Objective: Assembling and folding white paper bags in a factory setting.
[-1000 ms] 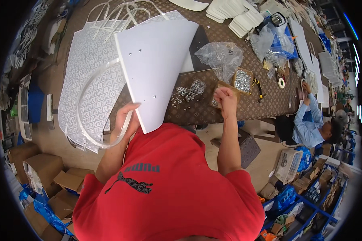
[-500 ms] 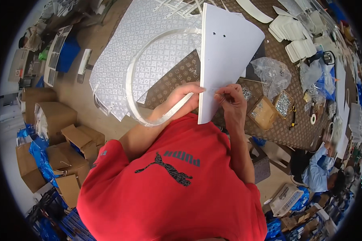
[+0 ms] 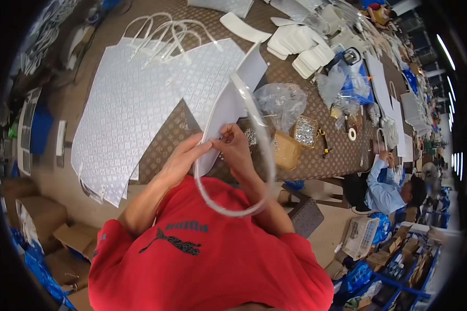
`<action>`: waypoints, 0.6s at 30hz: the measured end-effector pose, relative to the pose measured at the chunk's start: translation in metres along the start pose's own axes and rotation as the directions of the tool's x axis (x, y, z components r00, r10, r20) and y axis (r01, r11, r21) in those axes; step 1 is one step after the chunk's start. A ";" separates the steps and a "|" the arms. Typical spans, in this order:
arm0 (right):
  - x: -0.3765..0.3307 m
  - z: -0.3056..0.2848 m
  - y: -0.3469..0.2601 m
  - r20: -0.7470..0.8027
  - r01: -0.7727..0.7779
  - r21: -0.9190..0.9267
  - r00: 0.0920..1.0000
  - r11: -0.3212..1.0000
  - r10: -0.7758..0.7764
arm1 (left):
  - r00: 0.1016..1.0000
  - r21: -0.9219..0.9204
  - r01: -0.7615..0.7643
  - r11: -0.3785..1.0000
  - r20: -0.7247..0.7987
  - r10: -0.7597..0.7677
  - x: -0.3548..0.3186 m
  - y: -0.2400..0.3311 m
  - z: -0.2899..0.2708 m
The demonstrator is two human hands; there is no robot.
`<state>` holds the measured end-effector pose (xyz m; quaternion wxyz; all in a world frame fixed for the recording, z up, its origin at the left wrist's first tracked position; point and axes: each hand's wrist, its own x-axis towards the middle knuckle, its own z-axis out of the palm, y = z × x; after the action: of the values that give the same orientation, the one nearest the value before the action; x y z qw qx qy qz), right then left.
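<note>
A white panel [image 3: 224, 111] stands on edge before my chest, tilted away to the right. My left hand [image 3: 184, 158] is closed on its near edge, thumb on top. On the panel's right face, my right hand [image 3: 234, 147] is closed in a pinch low down, close to the left thumb. Something small and dark shows at those fingertips, too small to name. A clear, whitish plastic strap [image 3: 251, 106] loops from the panel across my right forearm and down over my shirt. Left of the panel lie silver-white patterned sheets [image 3: 119, 109] with similar strap handles [image 3: 150, 41] at their far edge.
Right of my hands are a crumpled clear plastic bag [image 3: 283, 103], a cardboard box of small metal parts [image 3: 305, 132], a cardboard tray [image 3: 285, 150] and yellow-black pliers [image 3: 324, 142]. White cut pieces [image 3: 285, 41] lie beyond. A co-worker [image 3: 386, 189] sits at the right.
The panel has turned and tipped, showing less of its face. Its strap loop has swung from the left side to the right. My view has shifted, and both hands stay at the panel.
</note>
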<state>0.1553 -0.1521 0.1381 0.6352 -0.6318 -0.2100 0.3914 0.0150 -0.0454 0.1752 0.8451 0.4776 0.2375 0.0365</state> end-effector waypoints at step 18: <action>-0.014 -0.020 -0.029 -0.199 0.062 0.390 0.980 0.919 0.018 | 0.962 0.246 -0.234 0.941 -0.084 0.261 0.022 -0.007 0.013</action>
<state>0.1693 -0.1724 0.1669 0.7713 -0.5245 -0.0697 0.3537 0.0390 -0.0526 0.1672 0.7565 0.5969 0.2266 0.1420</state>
